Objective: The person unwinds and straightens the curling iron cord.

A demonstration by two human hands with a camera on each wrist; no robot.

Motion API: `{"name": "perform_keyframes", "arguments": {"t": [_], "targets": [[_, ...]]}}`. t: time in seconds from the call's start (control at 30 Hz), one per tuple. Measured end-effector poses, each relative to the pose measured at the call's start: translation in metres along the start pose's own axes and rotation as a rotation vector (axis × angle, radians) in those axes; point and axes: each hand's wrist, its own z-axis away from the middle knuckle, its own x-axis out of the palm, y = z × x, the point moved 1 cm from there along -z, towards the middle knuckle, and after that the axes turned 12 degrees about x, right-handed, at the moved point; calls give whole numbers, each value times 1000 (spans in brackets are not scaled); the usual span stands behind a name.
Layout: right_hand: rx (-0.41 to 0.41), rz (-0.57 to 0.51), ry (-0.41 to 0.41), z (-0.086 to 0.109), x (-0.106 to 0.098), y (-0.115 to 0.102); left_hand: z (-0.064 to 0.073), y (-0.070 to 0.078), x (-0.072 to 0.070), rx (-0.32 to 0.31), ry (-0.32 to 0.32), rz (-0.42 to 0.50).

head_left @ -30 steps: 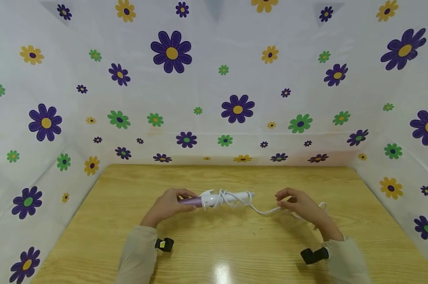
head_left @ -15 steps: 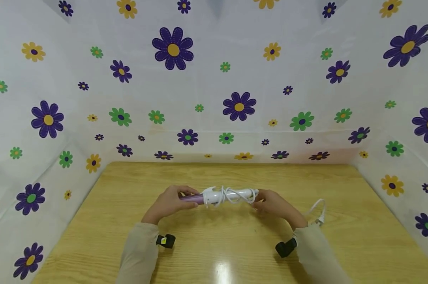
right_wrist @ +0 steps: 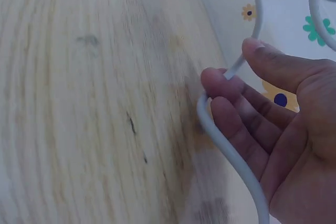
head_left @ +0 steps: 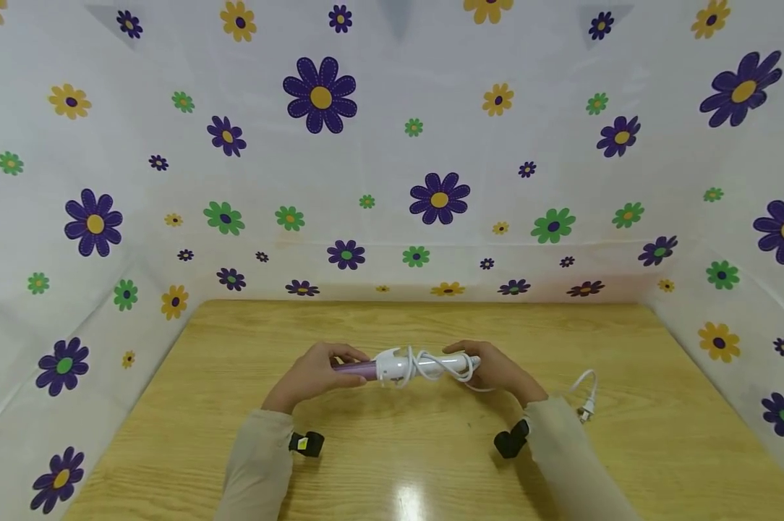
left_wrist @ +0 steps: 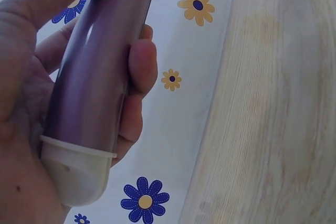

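A curling iron point(head_left: 392, 366) with a purple barrel and a white handle is held level over the table. Its barrel point(left_wrist: 97, 72) lies in my left hand point(head_left: 314, 375), with fingers curled round it and the white tip point(left_wrist: 76, 174) against the palm. White cord point(head_left: 431, 367) winds in several loops about the handle. At the handle's end is my right hand point(head_left: 496, 369). In the right wrist view, the cord point(right_wrist: 231, 150) runs between the thumb and curled fingers of that hand point(right_wrist: 283, 114). In the head view the right fingertips are partly hidden.
To the right, the cord's free end and white plug point(head_left: 586, 411) rest on the wooden table point(head_left: 379, 441). A white flowered cloth point(head_left: 379, 159) stands around the back and sides. Each wrist carries a black camera point(head_left: 309, 443).
My right hand has moved left from the trailing cord to the handle's end, bringing cord with it. The loops now reach nearer that end. My left hand keeps its grip on the barrel.
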Motion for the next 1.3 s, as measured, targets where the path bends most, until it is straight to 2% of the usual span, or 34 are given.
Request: {"name": "perform_keyframes", "arguments": {"t": [0.1,0.23,0.33,0.6,0.77,0.87,1.07,1.3], "targets": [[38,43,49,0,-4,4,0,1,0,6,-9,-7],[122,-38,70,3,-16,4,0,-2,1,-1,-15,-35],[146,-94,97,7,-27,1,0,-3,2,-8,-27,-50],[130,-49,161,26,-49,-8,2,-6,3,-17,-24,-82],[85,1,187,41,-60,-13,2,-6,2,-38,-10,-103],[37,39,193,50,-64,-15,2,-6,0,-51,0,-101],[10,87,207,71,-70,-16,2,-8,-5,-28,19,-108],[-4,68,177,92,-73,-9,4,-10,-7,-57,33,-90]]}}
